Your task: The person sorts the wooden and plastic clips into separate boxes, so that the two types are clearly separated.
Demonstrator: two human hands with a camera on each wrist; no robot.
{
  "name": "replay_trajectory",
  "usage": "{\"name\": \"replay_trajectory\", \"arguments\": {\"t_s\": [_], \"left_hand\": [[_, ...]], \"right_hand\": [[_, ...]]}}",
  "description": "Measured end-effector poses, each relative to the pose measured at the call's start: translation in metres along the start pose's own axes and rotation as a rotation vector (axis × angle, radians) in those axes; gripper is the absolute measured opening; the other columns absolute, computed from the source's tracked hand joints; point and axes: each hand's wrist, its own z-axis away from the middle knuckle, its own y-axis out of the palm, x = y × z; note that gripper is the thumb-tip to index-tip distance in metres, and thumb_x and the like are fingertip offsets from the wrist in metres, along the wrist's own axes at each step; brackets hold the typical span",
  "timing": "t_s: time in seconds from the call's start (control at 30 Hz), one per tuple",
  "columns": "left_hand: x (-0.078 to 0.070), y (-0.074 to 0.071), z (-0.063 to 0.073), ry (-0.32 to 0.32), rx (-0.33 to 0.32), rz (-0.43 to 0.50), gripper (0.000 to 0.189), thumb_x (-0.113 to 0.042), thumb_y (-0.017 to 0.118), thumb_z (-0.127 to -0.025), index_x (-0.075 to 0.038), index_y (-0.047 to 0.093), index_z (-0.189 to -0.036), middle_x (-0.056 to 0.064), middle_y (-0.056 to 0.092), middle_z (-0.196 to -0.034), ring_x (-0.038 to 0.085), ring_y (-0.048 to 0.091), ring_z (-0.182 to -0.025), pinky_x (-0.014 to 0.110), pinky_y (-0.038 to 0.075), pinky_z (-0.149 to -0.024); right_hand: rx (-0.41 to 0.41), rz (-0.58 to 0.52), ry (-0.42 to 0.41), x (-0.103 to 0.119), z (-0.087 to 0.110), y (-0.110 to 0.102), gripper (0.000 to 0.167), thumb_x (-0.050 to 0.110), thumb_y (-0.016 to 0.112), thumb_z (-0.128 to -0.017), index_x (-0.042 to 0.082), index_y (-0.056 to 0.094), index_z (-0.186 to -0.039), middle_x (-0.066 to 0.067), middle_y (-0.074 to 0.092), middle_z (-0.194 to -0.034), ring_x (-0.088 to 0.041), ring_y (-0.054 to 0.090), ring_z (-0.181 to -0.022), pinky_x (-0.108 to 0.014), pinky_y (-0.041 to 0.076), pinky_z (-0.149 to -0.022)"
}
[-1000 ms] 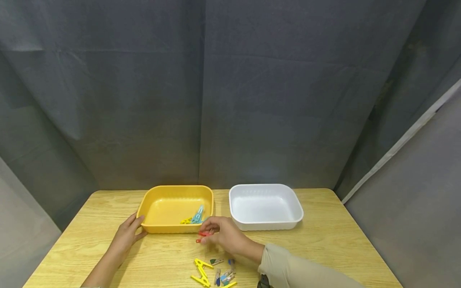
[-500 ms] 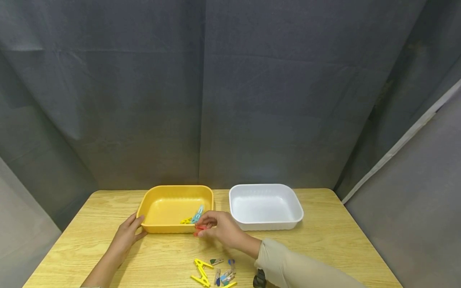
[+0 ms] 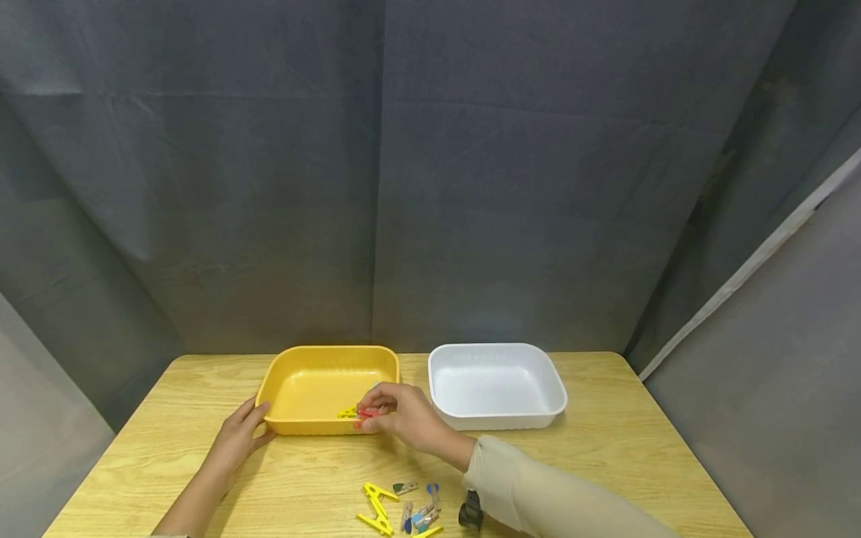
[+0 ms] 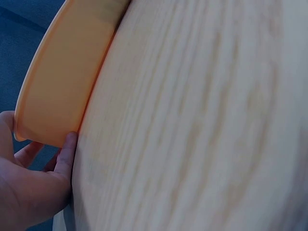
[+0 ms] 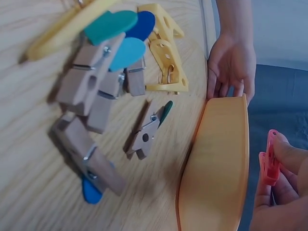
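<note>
My right hand [image 3: 410,418] pinches a red plastic clothespin [image 5: 272,166] between thumb and fingers, at the near right rim of the yellow tray [image 3: 303,427]. My left hand [image 3: 235,441] holds that tray by its left near corner, thumb low on the wall and fingers at the rim. Inside the tray lies a yellow clothespin [image 3: 346,412]; the light blue one beside it is mostly hidden behind my right hand. On the table in front are yellow plastic clothespins [image 3: 377,508] and several small wooden clothespins [image 5: 144,134] with green or blue pieces on them.
A white tray [image 3: 498,423] stands right of the yellow one, with a narrow gap between them. Both sit near the back edge of the wooden table [image 3: 605,463]. Grey curtains [image 3: 430,187] hang behind and at the sides.
My right hand has moved up and left with the red clothespin, from in front of the yellow tray to over its near rim. The left hand has stayed on the tray.
</note>
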Motion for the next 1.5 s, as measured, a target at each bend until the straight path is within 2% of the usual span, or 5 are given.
{"name": "replay_trajectory", "arguments": {"t_s": [0.37,0.8,1.0,1.27,1.5], "left_hand": [[0.0,0.0,-0.001,-0.008,-0.005,0.0,0.069,-0.046,0.041,-0.112,-0.006,0.019,-0.164,0.019,0.021,-0.168,0.04,0.028,-0.151,0.039,0.05,-0.112],[0.002,-0.001,0.002,0.007,0.002,-0.017,0.069,-0.046,0.04,-0.112,-0.005,0.02,-0.164,0.02,0.022,-0.167,0.041,0.028,-0.151,0.044,0.048,-0.114],[0.001,0.0,0.002,0.004,-0.002,-0.008,0.071,-0.048,0.041,-0.111,-0.005,0.02,-0.164,0.02,0.022,-0.167,0.041,0.028,-0.151,0.04,0.05,-0.112],[-0.001,-0.001,0.004,0.008,0.009,-0.019,0.07,-0.048,0.039,-0.111,-0.005,0.02,-0.163,0.02,0.025,-0.165,0.041,0.029,-0.15,0.044,0.048,-0.114],[0.0,-0.002,0.005,0.011,0.011,-0.021,0.072,-0.05,0.039,-0.111,-0.005,0.02,-0.163,0.02,0.025,-0.165,0.041,0.029,-0.149,0.045,0.048,-0.114]], "right_hand": [[-0.045,-0.054,0.011,0.0,-0.015,0.01,0.021,0.006,0.085,-0.085,0.007,0.076,-0.104,-0.004,0.076,-0.098,-0.01,0.07,-0.085,-0.018,0.06,-0.077],[-0.066,-0.08,0.039,0.0,-0.03,0.022,0.025,0.008,0.087,-0.083,0.006,0.075,-0.105,-0.004,0.076,-0.101,-0.006,0.069,-0.085,-0.018,0.06,-0.077],[-0.072,-0.056,0.032,0.001,-0.035,0.023,0.022,0.007,0.086,-0.085,0.006,0.075,-0.104,-0.004,0.076,-0.101,-0.006,0.069,-0.085,-0.017,0.06,-0.077],[-0.095,-0.021,0.039,0.006,-0.043,0.028,0.023,0.008,0.086,-0.085,0.004,0.074,-0.104,-0.008,0.076,-0.102,-0.01,0.069,-0.084,-0.017,0.058,-0.076],[-0.103,-0.015,0.059,0.01,-0.052,0.033,0.023,0.009,0.086,-0.085,0.006,0.074,-0.105,-0.007,0.077,-0.101,-0.008,0.069,-0.085,-0.016,0.059,-0.074]]}}
